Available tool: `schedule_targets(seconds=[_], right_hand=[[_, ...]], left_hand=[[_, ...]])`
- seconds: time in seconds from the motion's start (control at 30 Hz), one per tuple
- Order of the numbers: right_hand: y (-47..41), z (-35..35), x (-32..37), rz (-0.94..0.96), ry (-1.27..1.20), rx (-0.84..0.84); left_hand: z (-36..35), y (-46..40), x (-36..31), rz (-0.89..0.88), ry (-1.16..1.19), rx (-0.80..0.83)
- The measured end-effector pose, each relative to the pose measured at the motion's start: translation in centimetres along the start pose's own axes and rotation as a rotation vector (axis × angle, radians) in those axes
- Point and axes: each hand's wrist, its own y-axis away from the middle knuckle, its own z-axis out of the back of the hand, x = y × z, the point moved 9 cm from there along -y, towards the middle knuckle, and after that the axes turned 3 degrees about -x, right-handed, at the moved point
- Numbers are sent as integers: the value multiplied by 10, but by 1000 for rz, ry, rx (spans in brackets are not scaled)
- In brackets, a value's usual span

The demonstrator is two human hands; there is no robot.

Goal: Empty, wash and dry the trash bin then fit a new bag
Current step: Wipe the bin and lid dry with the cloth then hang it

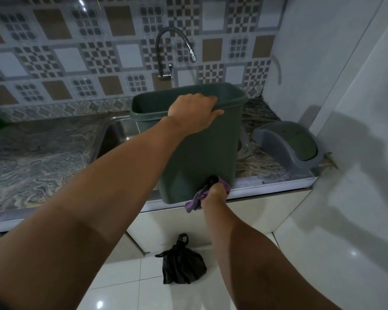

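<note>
The green bin [199,139] stands upright at the centre of the frame, over the front edge of the desk [43,157] and just right of the steel sink [117,135]; whether its base rests on the desk or is lifted cannot be told. The left hand [194,113] grips the near rim, fingers curled over the edge. The right hand [215,190] clutches a purple cloth [199,198] and presses it against the bin's lower front wall.

Judging from this, emptying looks done: the bin appears empty inside, and a tied black bag [182,265] lies on the floor in the lower centre. Washing seems finished too, since the tap [175,52] at the upper centre runs no water. The step in hand appears to be drying the outside. The lid [289,146] lies apart on the desk at the right, off the bin. Still left: finishing the wipe, fitting a new bag, which is not in view, and probably replacing the lid.
</note>
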Motion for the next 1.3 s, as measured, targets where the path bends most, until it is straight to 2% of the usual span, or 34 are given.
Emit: schedule_targets(seconds=[0.07,0.17,0.23,0.3,0.43,0.57,0.6,0.73,0.83,1.1,1.2,1.3], right_hand=[[13,12,25,119,15,6],[39,21,68,485,101,-75],[57,5,89,720,261,-25],[70,-15,107,877,399,35],[64,-23,123,1004,502,102],[75,-18,75,863,441,23],[90,-23,56,884,474,69],[153,-30,-29,1165,680,405],[148,-18,-69,994,606,394],[65,-3,-66,282,165,-33],[63,10,-47,181,67,-63],[65,9,-7,236,44,-69]], left_hand=[[3,-1,1,14,16,3],[7,-6,5,52,32,19],[5,-9,6,62,34,44],[2,-10,7,67,35,61],[1,-11,11,86,46,69],[-2,-12,5,112,38,69],[-3,-12,7,129,40,66],[0,-13,21,187,37,75],[-2,-13,11,165,35,98],[0,-6,7,117,71,122],[3,-2,10,89,85,110],[7,3,17,79,88,88]])
